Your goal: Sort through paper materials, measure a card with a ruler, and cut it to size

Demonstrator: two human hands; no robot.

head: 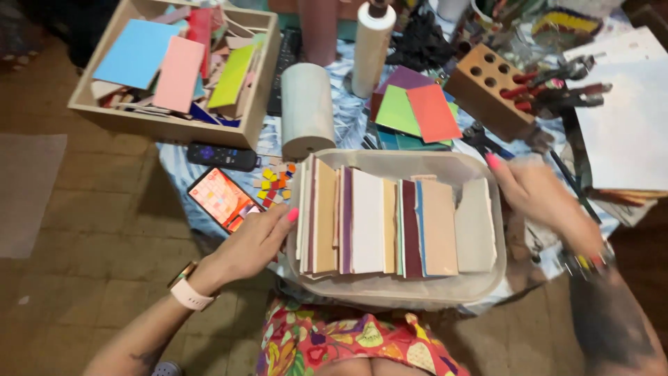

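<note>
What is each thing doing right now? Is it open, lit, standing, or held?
Plastic tub: open, packed with tiles standing on edge.
Left hand: resting on the tub's left rim.
Right hand: blurred, at the tub's right rim; cannot tell if it holds anything.
Phone: screen lit, lying flat.
Remote: lying flat.
Wooden box: open, full of tiles.
Paper roll: upright.

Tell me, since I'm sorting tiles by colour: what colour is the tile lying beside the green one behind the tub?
Orange-red tile, beside the green tile, clearest in the head view.
</note>
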